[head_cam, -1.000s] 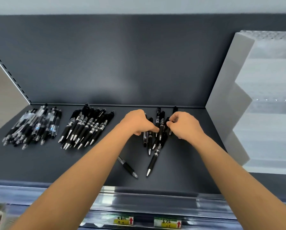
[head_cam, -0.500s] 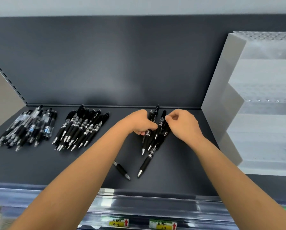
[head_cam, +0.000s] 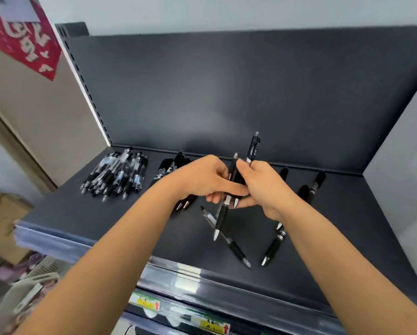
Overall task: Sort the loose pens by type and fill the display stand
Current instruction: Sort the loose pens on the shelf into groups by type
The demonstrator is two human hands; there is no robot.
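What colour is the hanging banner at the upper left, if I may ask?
The banner is red with white lettering; head view.

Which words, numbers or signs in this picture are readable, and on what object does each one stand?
No text reads in full.
On the red banner: white characters, too blurred to read.
On the left price tag: a red up arrow; print blurred.
On the right price tag: a red up arrow; print blurred.
On the held pens: white barrel print, too small.
On the clear pens: barrel labels, too small.
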